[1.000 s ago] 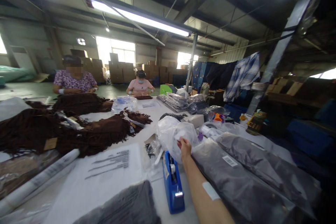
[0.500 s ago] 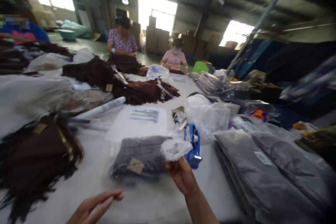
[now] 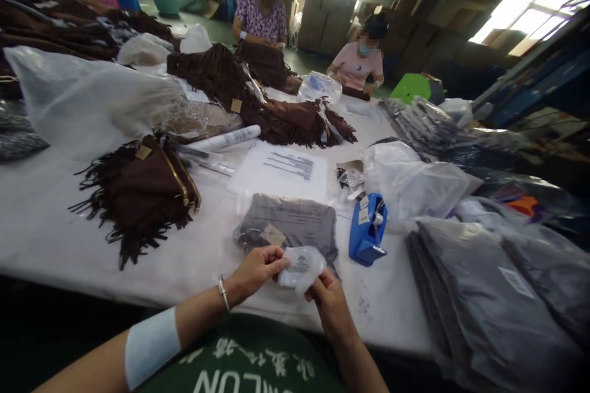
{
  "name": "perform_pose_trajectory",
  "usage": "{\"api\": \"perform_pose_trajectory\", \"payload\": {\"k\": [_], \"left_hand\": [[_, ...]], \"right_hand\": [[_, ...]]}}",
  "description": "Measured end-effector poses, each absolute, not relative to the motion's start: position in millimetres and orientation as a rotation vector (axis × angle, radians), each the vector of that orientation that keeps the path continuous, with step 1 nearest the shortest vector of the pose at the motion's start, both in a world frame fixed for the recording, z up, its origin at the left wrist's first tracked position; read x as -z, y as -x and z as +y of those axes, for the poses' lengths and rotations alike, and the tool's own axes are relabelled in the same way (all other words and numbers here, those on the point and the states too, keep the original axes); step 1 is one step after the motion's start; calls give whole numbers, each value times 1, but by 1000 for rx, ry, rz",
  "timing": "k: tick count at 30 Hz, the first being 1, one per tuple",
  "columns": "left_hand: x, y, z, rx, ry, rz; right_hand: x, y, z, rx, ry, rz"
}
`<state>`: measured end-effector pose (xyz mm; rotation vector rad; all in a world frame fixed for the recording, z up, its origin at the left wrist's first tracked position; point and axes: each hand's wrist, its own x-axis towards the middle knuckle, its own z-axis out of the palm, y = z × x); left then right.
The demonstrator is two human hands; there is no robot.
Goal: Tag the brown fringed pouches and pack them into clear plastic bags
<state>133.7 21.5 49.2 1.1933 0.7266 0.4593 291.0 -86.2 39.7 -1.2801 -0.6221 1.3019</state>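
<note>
Small plastic bag point(image 3: 300, 265): here it is, dead centre of the dial, printed, crumpled and up between both grips, just on the near side of the grey packet point(image 3: 299, 221).
Left grip point(image 3: 258, 267): coming in from 8 o'clock, thumb and fingertips pinching the bag's left edge.
Right grip point(image 3: 329, 298): at 4 o'clock, fingers pinching the lower right edge.
Bag's mouth: parted or closed? Can't tell from here, nor whether anything sits inside.
Grey packet: at 12 o'clock, flat on the surface point(image 3: 216, 236), tan tag showing; looks already sleeved in clear printed plastic, so that part seems done.
Brown fringed piece point(image 3: 152, 181): 10 o'clock, gold zip gleaming, and no wrapping on it; by that look, unbagged as yet.
Tape dispenser point(image 3: 367, 230): 2 o'clock, blue, upright, just beside the packet, neither grip on it.
Printed sheet point(image 3: 281, 169): nearly 12 o'clock, just beyond the packet.
Grey bagged stack point(image 3: 479, 282): 3 o'clock, layered up, barcode label on top; these look finished.
</note>
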Motion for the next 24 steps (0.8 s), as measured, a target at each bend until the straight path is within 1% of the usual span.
{"api": "perform_pose_trajectory", "payload": {"k": [6,11,14,17,20,24], "left_hand": [[-47,-129,27,-501,-1324,859],[-45,-123,49,-592,-1302,938],[-51,-116,55,-613,-1316,960],[-48,-115,56,-594,-1330,976],[-37,-120,56,-574,-1335,934],[-25,-127,58,-544,-1368,867]], "right_hand": [[-48,-294,-74,-1228,1311,-741],[-59,-320,-68,-1093,1226,-510],[-70,-360,-65,-938,1134,-313],[-82,-418,-55,-668,1120,-202],[-90,-478,-32,-438,1167,-199],[-84,-536,14,-187,1305,-241]]}}
